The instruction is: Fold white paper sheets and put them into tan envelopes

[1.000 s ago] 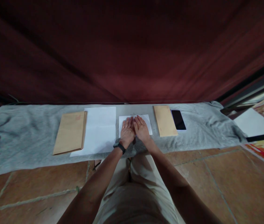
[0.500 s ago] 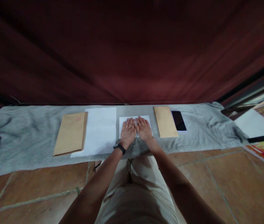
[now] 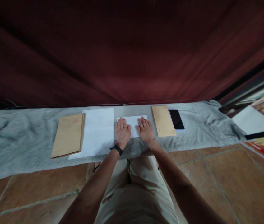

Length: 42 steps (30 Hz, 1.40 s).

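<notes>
A small white sheet of paper (image 3: 134, 122), which looks folded, lies on the grey cloth in front of me. Flat on its left part rests my left hand (image 3: 122, 130), fingers stretched out, a dark band around the wrist. My right hand (image 3: 145, 129) lies on the right part, its fingers spread too. Bare paper shows between the two hands, and neither hand grips anything. Left of the sheet is a stack of larger white paper (image 3: 99, 132). Part of that stack is covered by large brown envelopes (image 3: 67, 135).
A smaller brown envelope stack (image 3: 163, 121) lies to the right, with a dark-screened phone (image 3: 177, 119) beside it. Grey cloth (image 3: 201, 124) covers the narrow table. Behind it hangs a dark red curtain (image 3: 132, 62). A white sheet-like item (image 3: 252, 119) is at far right.
My hands have slid apart across the small sheet, the left one leftward and the right one slightly rightward, uncovering its middle. The whole view has shifted a little.
</notes>
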{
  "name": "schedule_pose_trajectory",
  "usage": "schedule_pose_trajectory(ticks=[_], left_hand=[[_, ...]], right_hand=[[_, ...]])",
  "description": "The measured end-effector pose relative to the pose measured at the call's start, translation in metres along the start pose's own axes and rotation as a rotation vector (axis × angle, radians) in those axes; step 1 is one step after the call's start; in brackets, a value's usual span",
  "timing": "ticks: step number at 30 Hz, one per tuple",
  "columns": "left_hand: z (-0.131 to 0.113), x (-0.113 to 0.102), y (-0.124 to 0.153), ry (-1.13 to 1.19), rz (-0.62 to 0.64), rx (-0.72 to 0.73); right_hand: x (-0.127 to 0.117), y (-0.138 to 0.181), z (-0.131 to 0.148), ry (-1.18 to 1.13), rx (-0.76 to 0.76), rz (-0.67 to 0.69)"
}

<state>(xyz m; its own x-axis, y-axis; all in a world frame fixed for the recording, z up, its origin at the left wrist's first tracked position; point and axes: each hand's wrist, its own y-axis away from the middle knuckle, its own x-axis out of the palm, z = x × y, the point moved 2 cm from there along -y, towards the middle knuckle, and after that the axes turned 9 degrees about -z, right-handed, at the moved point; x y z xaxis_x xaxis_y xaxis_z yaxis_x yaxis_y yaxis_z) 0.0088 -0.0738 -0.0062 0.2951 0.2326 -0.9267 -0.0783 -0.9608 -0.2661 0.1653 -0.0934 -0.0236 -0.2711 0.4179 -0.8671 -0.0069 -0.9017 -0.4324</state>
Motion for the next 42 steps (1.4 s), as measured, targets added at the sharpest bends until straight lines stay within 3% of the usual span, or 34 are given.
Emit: schedule_pose_trajectory(ticks=[6, 19, 23, 30, 42], left_hand=[[-0.024, 0.008, -0.004, 0.058, 0.055, 0.193], [0.001, 0.009, -0.01, -0.058, -0.007, 0.128], [0.0, 0.01, -0.01, -0.067, -0.01, 0.133], [0.004, 0.012, -0.01, -0.072, 0.004, 0.165], [0.003, 0.009, -0.009, -0.033, -0.041, 0.096]], right_hand=[[-0.002, 0.0, 0.001, 0.007, 0.002, 0.02], [-0.004, -0.003, 0.001, 0.019, 0.019, 0.026], [-0.003, -0.014, 0.011, -0.013, 0.065, 0.053], [0.009, -0.02, 0.032, -0.092, -0.035, 0.104], [0.0, -0.007, 0.003, 0.019, 0.002, 0.062]])
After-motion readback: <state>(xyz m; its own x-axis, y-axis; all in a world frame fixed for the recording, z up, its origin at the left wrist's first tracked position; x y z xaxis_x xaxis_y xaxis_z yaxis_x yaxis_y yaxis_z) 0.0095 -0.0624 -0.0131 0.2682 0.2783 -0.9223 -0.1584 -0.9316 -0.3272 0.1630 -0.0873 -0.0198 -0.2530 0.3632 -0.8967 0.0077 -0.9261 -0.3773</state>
